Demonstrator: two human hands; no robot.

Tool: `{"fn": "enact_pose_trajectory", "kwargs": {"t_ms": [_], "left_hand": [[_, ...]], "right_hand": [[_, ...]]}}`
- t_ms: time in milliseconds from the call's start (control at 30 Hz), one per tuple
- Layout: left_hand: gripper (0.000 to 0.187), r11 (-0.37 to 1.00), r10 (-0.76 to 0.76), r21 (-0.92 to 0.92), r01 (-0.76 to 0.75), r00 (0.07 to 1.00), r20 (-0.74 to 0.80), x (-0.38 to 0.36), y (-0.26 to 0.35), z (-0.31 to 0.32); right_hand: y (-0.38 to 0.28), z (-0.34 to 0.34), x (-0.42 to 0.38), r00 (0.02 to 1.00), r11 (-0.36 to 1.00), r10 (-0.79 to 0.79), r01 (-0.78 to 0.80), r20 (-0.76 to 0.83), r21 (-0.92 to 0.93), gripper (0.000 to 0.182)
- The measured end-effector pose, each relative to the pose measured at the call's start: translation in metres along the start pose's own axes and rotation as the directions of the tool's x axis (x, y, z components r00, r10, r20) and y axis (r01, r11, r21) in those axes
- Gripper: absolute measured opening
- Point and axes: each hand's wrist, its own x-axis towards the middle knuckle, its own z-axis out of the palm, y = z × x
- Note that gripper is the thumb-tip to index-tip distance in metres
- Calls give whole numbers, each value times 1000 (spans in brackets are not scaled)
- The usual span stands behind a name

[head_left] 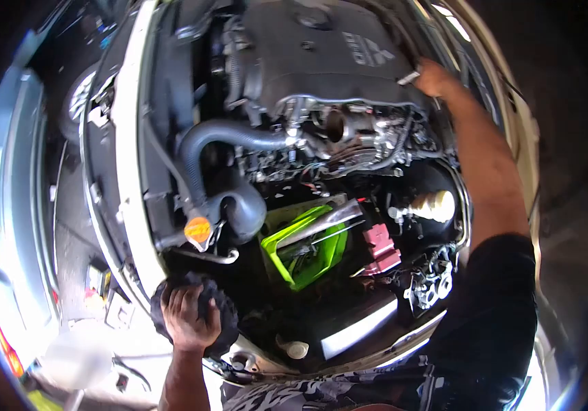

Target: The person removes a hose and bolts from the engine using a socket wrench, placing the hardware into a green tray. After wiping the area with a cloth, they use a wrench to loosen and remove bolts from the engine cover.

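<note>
My left hand (193, 320) is closed on a bunched black cloth (224, 312) at the near left corner of the engine bay. Its fingers are curled into the fabric. At the far right, my right hand (433, 77) reaches beside the black engine cover (321, 58). A short silver metal piece (409, 79) sticks out from its closed fingers; the rest of it is hidden. Below the cover lies exposed engine metalwork (355, 133). A bright green bin (292, 277), tilted, sits in the bay with metal tools inside.
A thick black hose (198, 147) curves down the left side near an orange cap (198, 231). Right of the bin are a dark red cover (381, 250) and a pale reservoir (434, 205). Another car (10, 198) stands at the left.
</note>
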Motion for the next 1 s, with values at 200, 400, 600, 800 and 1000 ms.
{"fn": "enact_pose_trajectory", "kwargs": {"t_ms": [200, 400, 600, 800, 1000], "left_hand": [[38, 998, -65, 23, 65, 997, 39, -2, 2, -9], [47, 991, -136, 33, 132, 976, 168, -7, -4, -16], [47, 995, -102, -5, 103, 990, 100, -15, -9, -10], [41, 991, -80, -106, 83, 996, 38, -21, -12, -16], [65, 899, -38, -436, 40, 999, 13, -42, -13, -43]], "right_hand": [[43, 41, 1, 988, 990, -70, 86, -140, 113, 57], [93, 113, 43, 909, 941, 279, -195, -311, 277, 50], [114, 76, 8, 962, 993, -48, 16, -270, -117, 40], [-64, -101, -226, 947, 678, 2, 236, -323, 696, 41], [-185, -123, -379, 917, 239, -305, 334, -256, 912, 26]]}}
